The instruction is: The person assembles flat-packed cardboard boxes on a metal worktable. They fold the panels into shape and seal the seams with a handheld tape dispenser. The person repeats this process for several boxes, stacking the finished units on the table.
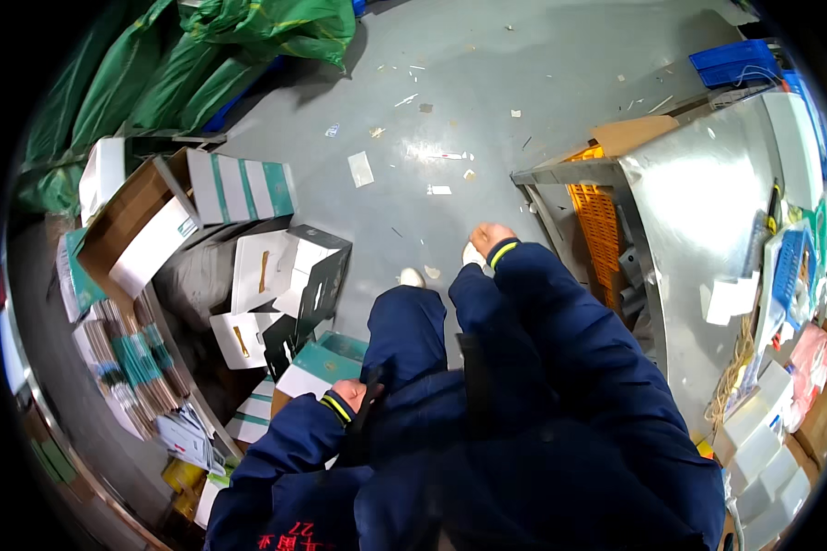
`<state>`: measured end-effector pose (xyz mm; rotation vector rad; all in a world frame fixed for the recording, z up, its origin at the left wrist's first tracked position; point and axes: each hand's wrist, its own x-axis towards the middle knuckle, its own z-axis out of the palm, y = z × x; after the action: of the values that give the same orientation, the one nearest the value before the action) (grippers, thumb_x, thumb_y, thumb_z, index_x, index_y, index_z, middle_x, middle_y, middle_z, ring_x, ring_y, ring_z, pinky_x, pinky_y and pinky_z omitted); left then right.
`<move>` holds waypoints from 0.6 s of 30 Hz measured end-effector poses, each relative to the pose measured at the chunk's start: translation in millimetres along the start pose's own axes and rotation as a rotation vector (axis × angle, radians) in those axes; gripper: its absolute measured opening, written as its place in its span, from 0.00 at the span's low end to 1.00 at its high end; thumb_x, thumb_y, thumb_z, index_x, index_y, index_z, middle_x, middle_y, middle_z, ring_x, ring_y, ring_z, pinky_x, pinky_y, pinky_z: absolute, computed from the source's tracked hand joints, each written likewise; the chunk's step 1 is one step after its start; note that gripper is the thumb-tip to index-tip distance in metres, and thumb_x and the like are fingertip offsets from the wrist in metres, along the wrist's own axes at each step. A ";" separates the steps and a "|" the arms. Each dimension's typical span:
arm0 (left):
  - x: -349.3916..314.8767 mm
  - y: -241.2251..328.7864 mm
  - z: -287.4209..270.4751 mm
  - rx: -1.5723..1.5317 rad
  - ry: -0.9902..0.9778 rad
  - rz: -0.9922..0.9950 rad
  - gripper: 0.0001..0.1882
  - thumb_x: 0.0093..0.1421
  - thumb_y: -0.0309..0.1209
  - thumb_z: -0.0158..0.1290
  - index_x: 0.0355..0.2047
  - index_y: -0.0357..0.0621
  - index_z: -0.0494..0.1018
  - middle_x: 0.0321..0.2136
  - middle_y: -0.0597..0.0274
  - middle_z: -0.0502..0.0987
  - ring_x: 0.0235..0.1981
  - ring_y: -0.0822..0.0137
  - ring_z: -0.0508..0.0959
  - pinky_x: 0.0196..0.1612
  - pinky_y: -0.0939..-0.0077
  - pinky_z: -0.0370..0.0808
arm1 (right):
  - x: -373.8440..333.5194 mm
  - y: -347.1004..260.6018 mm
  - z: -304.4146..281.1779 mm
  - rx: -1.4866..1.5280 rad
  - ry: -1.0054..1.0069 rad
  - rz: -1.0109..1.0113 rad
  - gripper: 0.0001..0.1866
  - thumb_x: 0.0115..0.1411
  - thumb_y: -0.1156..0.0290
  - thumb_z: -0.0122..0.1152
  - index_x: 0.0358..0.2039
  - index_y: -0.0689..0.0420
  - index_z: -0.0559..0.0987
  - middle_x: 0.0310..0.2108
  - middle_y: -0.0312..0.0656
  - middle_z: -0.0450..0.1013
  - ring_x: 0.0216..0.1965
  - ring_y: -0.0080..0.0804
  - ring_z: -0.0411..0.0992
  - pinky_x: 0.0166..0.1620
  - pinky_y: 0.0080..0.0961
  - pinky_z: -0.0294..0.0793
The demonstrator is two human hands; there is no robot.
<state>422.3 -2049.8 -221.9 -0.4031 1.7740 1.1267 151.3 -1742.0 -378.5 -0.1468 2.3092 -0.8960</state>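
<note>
My right hand (pixel 492 237) is stretched forward over the floor, just above my white shoe. Its fingers are curled into a loose fist, and I see nothing in it. Low at my left side, my left hand (pixel 349 393) hangs next to my thigh and beside a teal-and-white box (pixel 320 365). The fingers of that hand are mostly hidden by the dark sleeve and strap. Open black-and-white cartons (pixel 317 275) stand on the floor ahead of the left hand.
At left, a shelf holds folded cartons (pixel 138 354) and a brown open box (pixel 129 230); green sacks (pixel 156 83) lie behind. On the right stands a metal table (pixel 698 184) with an orange crate (pixel 595 234) beneath and a blue basket (pixel 788 271) on top. Paper scraps (pixel 360 169) litter the floor.
</note>
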 end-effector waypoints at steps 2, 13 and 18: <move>42.6 46.9 -31.6 0.062 0.127 0.069 0.18 0.54 0.43 0.53 0.18 0.41 0.73 0.18 0.56 0.73 0.25 0.56 0.74 0.32 0.67 0.69 | 68.1 14.9 10.0 -0.067 0.054 0.083 0.13 0.53 0.59 0.51 0.31 0.54 0.77 0.28 0.50 0.73 0.32 0.49 0.72 0.38 0.38 0.71; 283.2 86.9 -139.8 0.727 0.387 0.335 0.18 0.45 0.41 0.58 0.36 0.48 0.73 0.43 0.62 0.71 0.51 0.56 0.65 0.54 0.54 0.55 | 381.8 155.8 154.8 -0.379 0.345 -0.099 0.16 0.44 0.70 0.58 0.37 0.56 0.74 0.37 0.43 0.72 0.41 0.44 0.67 0.44 0.37 0.68; 301.6 84.2 -184.5 0.638 0.368 0.262 0.17 0.38 0.37 0.61 0.31 0.49 0.74 0.40 0.64 0.73 0.49 0.55 0.68 0.52 0.53 0.58 | 451.0 185.0 202.3 -0.535 0.347 0.054 0.09 0.46 0.70 0.56 0.31 0.53 0.72 0.36 0.40 0.69 0.41 0.39 0.66 0.43 0.36 0.66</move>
<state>118.0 -2098.0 -414.6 0.0176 2.4435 0.6153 -56.1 -1860.1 -849.2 -0.1629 2.8192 -0.2688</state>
